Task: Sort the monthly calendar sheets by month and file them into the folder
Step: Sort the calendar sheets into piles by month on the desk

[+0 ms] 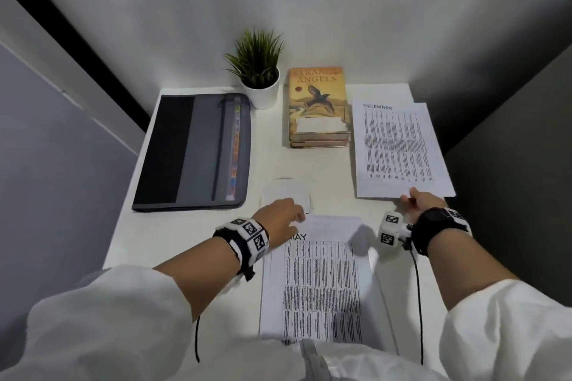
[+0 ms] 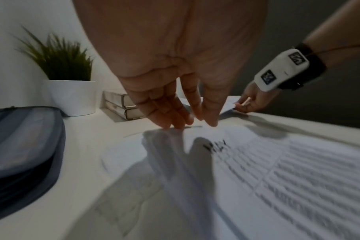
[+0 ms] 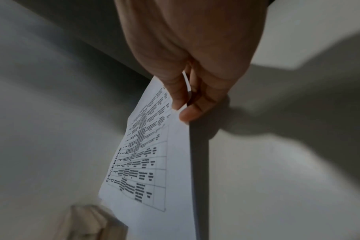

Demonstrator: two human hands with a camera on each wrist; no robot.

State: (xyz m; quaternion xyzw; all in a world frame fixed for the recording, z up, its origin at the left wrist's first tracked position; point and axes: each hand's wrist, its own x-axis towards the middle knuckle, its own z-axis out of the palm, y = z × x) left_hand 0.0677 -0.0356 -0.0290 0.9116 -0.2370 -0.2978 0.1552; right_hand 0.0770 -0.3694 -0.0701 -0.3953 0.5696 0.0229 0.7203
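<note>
Folder (image 1: 198, 148) left, plant (image 1: 258, 71) and books (image 1: 318, 108) behind, December sheet (image 1: 399, 148) right, May sheet (image 1: 318, 281) front

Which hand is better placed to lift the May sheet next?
Left. The left hand already rests fingertips on the white printed May sheet, while the right hand pinches the December sheet.

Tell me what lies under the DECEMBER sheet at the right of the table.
Under the DECEMBER sheet, pinched by the right hand, another white sheet shows at its far edge; its print is covered.
</note>
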